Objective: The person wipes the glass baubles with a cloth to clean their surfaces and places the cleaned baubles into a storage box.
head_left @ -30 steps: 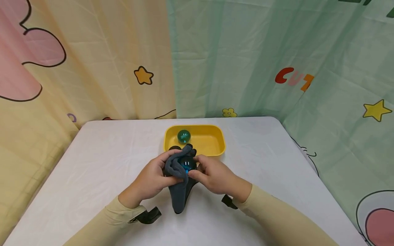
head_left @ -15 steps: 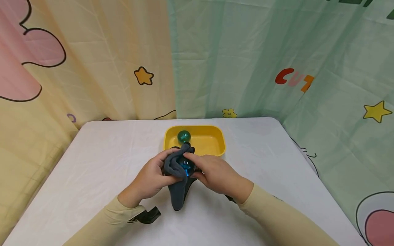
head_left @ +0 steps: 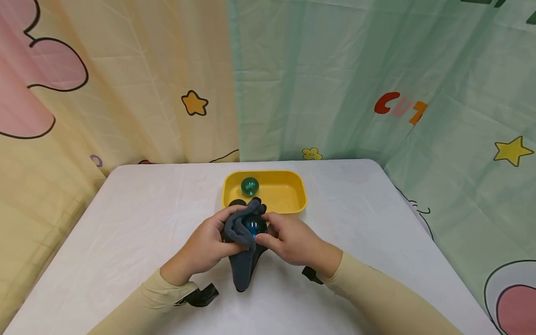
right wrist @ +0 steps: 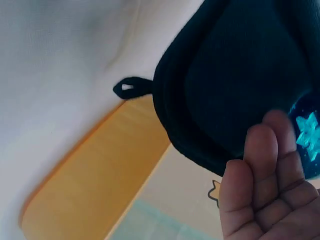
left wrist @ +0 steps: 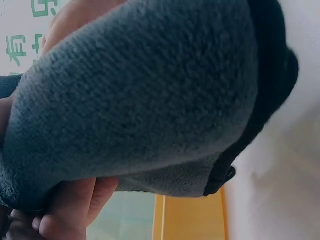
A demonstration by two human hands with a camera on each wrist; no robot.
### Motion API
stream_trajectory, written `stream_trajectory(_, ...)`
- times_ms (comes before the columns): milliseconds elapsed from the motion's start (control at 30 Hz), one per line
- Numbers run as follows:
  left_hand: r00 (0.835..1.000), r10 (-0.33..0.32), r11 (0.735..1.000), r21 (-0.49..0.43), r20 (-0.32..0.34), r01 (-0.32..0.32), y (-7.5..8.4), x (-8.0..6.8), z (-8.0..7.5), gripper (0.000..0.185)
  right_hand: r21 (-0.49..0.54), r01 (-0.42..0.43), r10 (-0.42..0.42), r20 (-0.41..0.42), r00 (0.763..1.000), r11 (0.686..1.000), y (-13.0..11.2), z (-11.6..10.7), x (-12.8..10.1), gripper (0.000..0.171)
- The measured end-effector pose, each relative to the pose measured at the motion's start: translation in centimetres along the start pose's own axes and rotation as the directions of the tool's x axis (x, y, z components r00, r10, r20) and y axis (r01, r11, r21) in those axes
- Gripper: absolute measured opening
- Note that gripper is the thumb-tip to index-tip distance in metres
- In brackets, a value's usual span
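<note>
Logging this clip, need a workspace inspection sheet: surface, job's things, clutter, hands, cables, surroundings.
Surface: table under a white, lightly creased cloth.
Job's things: dark grey cloth wrapped partly round a blue glass ball, its tail hanging to the table; yellow tray just behind, holding a green glass ball.
Clutter: nothing seen.
Hands: left hand grips the cloth against the blue ball; right hand pinches the ball from the other side.
Cables: nothing seen; black wrist straps only.
Surroundings: cartoon-print curtains, yellow on the left, green on the right.
</note>
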State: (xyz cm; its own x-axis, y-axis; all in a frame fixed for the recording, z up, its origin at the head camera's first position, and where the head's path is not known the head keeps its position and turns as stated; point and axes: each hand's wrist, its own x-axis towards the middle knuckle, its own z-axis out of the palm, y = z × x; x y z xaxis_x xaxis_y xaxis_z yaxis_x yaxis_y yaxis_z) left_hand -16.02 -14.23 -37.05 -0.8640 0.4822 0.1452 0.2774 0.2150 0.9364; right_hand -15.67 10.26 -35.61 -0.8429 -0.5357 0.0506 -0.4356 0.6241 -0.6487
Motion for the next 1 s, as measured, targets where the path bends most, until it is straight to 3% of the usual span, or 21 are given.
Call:
stream_trajectory(133,0.999,0.025,1.0,-0.006,-0.029,-0.026,-0.05,-0.03,-0.08,0.071,-0.049,0.066,-0.066,0.004,0.998,0.997,-0.28,-0.13,-0.09,0.066)
stream_trajectory(233,0.999,0.038,0.999,-0.032,-0.036,-0.039,-0.08,0.03,-0.2,0.07,-0.152,0.135,-0.136,0.004,0.991,0.979,-0.52,-0.36,-0.16,0.075)
stream_trajectory(400,0.999,0.028,0.997,-0.076,-0.018,-0.029,-0.11,0.11,-0.3,0.071,-0.374,0.211,-0.24,-0.033,0.97,0.903,-0.33,-0.51,-0.23,0.068)
stream_trajectory(533,0.999,0.034,0.996,-0.082,0.0,-0.033,-0.04,0.08,-0.28,0.07,-0.441,0.235,-0.288,-0.057,0.956,0.866,-0.13,-0.67,-0.28,0.067)
stream_trajectory(633,1.0,0.028,0.997,-0.071,0.013,-0.027,0.02,0.03,-0.19,0.069,-0.382,0.218,-0.259,-0.06,0.964,0.898,-0.07,-0.62,-0.31,0.065)
stream_trajectory(733,1.0,0.018,0.998,-0.055,0.023,-0.017,0.02,-0.02,-0.08,0.069,-0.233,0.139,-0.153,-0.042,0.987,0.963,-0.01,-0.36,-0.29,0.056)
stream_trajectory(800,1.0,0.019,0.999,-0.04,0.02,-0.018,0.01,-0.01,0.02,0.068,-0.129,0.073,-0.077,-0.026,0.997,0.989,0.07,-0.15,-0.26,0.049)
stream_trajectory(900,1.0,0.023,0.999,-0.03,0.0,-0.023,-0.02,0.02,0.11,0.069,-0.041,0.029,-0.03,-0.017,0.999,0.999,0.2,0.08,-0.21,0.047)
stream_trajectory(1000,0.999,0.032,0.999,-0.025,-0.026,-0.032,-0.02,0.07,0.1,0.069,-0.029,0.066,-0.066,-0.013,0.998,0.997,0.21,0.08,-0.17,0.058)
